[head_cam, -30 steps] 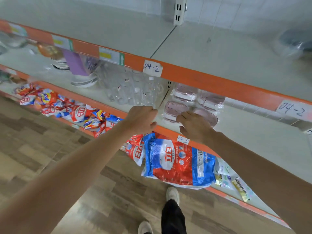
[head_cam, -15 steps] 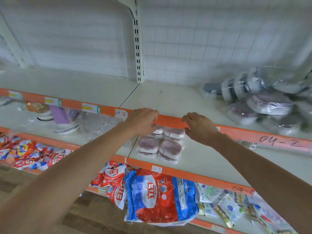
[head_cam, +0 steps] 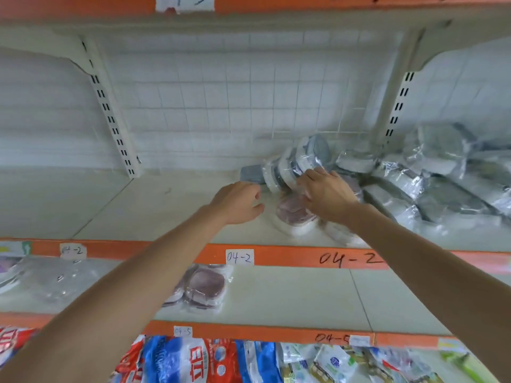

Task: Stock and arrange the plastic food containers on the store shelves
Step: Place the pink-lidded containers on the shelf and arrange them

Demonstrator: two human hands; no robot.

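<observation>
Right grip (head_cam: 326, 193) lies with fingers spread on the wrapped containers (head_cam: 293, 164) at centre right; left grip (head_cam: 237, 201), loosely curled, holds nothing. Both have risen from the lower shelf edge (head_cam: 276, 331), so restocking begins.

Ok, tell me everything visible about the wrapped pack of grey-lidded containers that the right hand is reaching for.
The pack of grey-lidded containers is a row of several containers with dark grey lids and pale bodies, sealed in clear, shiny plastic film. It lies tilted on its side on the shelf, one end toward the tiled back wall, leaning over a pink-lidded pack. The right hand rests its fingers on the lower end; the left hand is just short of it.
</observation>
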